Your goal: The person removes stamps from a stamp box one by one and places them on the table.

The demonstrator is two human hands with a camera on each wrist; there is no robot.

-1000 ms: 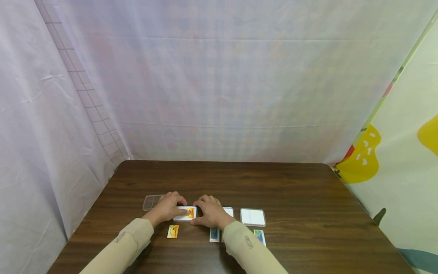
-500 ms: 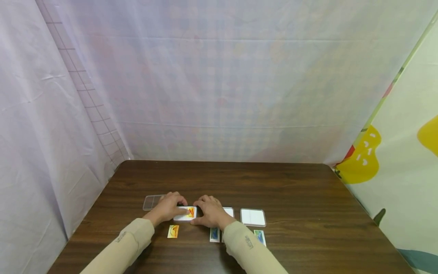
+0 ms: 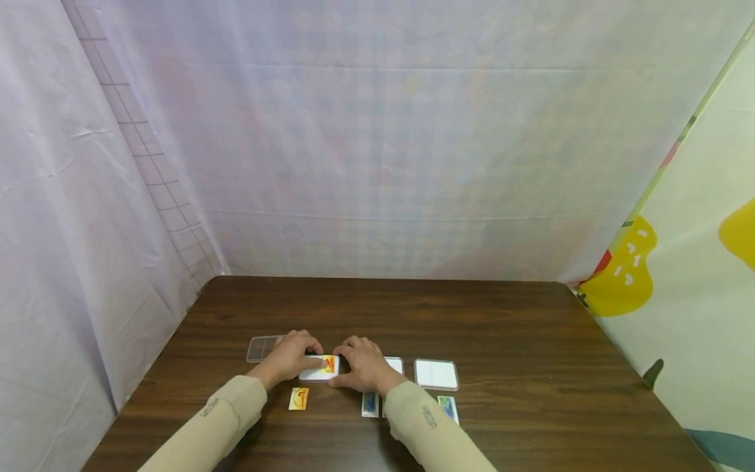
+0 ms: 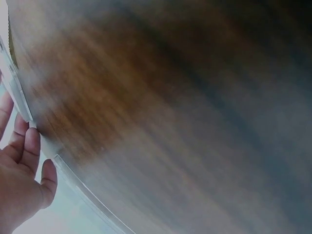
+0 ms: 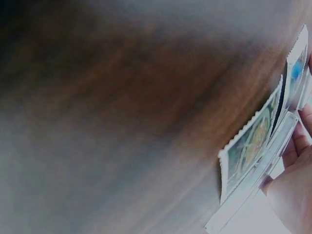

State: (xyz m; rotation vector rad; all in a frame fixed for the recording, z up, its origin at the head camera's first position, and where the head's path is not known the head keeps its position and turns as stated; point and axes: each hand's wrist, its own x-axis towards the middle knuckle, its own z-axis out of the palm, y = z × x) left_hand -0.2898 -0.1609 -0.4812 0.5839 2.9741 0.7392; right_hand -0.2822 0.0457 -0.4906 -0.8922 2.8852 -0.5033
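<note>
Both hands meet at a small clear plastic case with a white insert (image 3: 310, 376), flat on the table. A red and yellow stamp (image 3: 330, 362) lies on its right half. My left hand (image 3: 289, 355) lays its thumb over the case up to the stamp, with a forefinger by the far edge. At the right end, my right hand (image 3: 362, 364) holds the case between thumb and forefinger, at its near and far corners. In the left wrist view, the left fingers (image 4: 32, 146) curl beside clear plastic edges. A transparent lid (image 3: 257, 349) lies partly behind the left hand.
A yellow-orange stamp (image 3: 298, 398) lies in front of the case. To the right are a half-hidden white case (image 3: 394, 364), another white case (image 3: 436, 374), a dark blue stamp (image 3: 369, 404) and a blue-green stamp (image 3: 447, 407). A curtain (image 3: 383, 164) hangs behind the table.
</note>
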